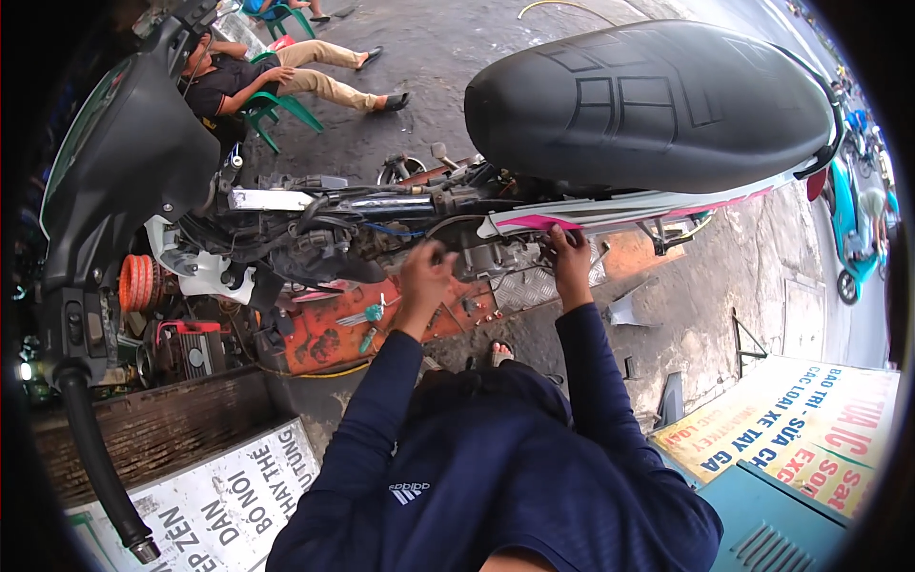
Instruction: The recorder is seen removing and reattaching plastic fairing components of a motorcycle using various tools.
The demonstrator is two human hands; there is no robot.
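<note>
A motorbike with its front bodywork stripped stands across the view, its frame (381, 204) and cables bare. A white and pink side panel (610, 214) runs under the black seat (658, 105). At the lower edge of this panel, near its front tip, my right hand (570, 259) has its fingers closed on it. My left hand (425, 284) is raised beside the engine (477, 255), left of the panel's tip. Its fingers are curled in, and anything between them is too small to make out.
An orange metal platform (324, 334) lies under the bike, with screwdrivers (370, 329) and small parts on it. Handlebars (81, 324) rise at the left. A person (248, 86) sits on a green chair beyond. Signboards (772, 429) and a teal cabinet (772, 524) stand near right.
</note>
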